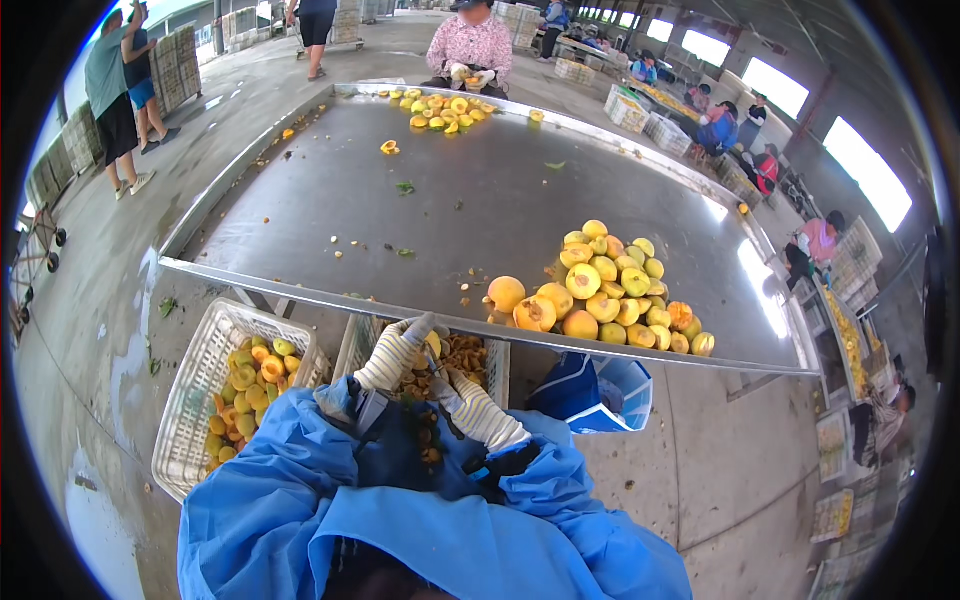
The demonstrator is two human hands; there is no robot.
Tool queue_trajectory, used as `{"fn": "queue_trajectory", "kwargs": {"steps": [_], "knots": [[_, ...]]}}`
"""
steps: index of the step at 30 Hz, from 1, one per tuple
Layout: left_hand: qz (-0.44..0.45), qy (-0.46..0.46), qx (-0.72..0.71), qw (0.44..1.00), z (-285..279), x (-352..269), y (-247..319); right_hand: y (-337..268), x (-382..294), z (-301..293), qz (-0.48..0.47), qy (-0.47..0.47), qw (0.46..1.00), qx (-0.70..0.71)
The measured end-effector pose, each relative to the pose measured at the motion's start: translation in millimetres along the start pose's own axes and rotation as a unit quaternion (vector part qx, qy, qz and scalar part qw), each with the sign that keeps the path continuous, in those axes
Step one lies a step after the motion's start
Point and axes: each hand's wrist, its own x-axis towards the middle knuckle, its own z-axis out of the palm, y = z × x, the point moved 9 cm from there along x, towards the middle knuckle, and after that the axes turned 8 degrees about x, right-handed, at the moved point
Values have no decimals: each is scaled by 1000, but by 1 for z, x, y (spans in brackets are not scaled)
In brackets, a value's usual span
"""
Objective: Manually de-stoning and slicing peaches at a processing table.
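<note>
My left hand (pixel 395 352), in a striped knit glove, holds a yellow peach piece (pixel 433 345) just below the near edge of the metal table (pixel 322 202). My right hand (pixel 484 416), gloved alike, grips a small slim metal tool (pixel 433 363) whose tip is at the fruit; its exact kind cannot be made out. Beneath both hands stands a crate (pixel 498 367) with brown peach pits and scraps (pixel 466 355). A heap of yellow peaches (pixel 604 289), some of them cut, lies on the table to the right, beyond my right hand.
At my left a white plastic crate (pixel 176 427) holds peach halves (pixel 247 382). A blue and white bag (pixel 577 394) stands under the table on the right. Across the table a person (pixel 469 52) handles fruit beside another peach pile (pixel 446 111). Leaf bits (pixel 405 187) lie scattered.
</note>
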Motion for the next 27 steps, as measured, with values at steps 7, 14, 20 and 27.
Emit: {"fn": "queue_trajectory", "kwargs": {"steps": [7, 14, 20, 27], "knots": [[-2, 16, -131, 991, 3, -11, 0, -17, -5, 5, 2, 62, 974, -218], [17, 58, -150, 987, 8, 1, 0, 0, -11, 14, 199, 4, 947, 253], [-55, 6, -154, 986, 5, -4, -1, -13, 3, -4, -125, 66, 988, -60], [-10, 52, -206, 977, 7, -19, 7, -37, -6, 3, -43, 83, 953, -288]]}}
